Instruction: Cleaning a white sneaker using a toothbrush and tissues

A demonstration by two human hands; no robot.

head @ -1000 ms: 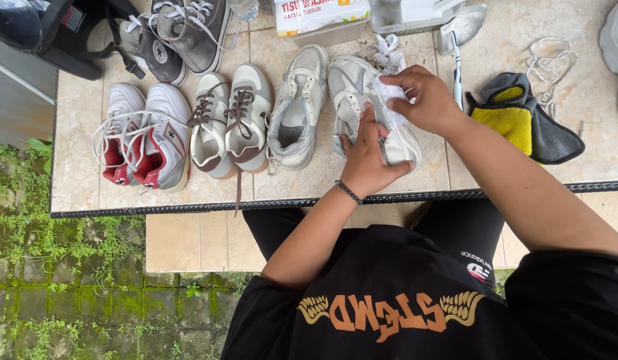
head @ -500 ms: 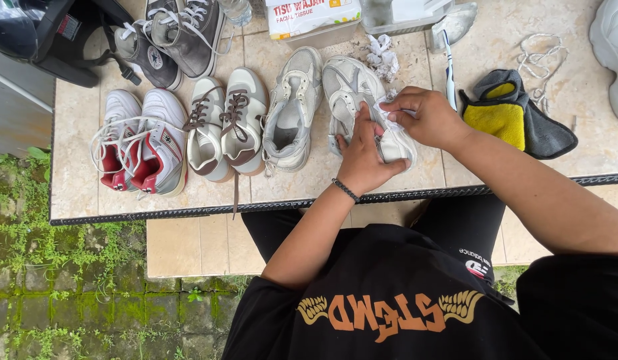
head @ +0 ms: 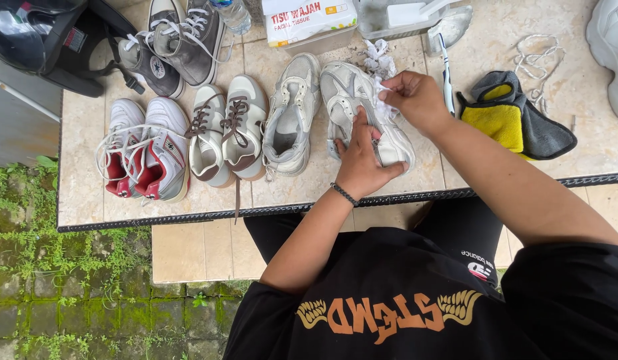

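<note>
While steadying: left hand closed on the white sneaker
Right hand: pinching crumpled tissue against sneaker
Place: worktop, near edge

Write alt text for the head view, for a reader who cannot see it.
A person's left hand steadies a pale grey sneaker on a tiled table while the right hand presses a white tissue against it. Its mate and three more pairs lie alongside.

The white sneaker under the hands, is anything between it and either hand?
Nothing blocks the left hand, which rests directly on the white sneaker. The right hand presses a crumpled tissue against it.
</note>
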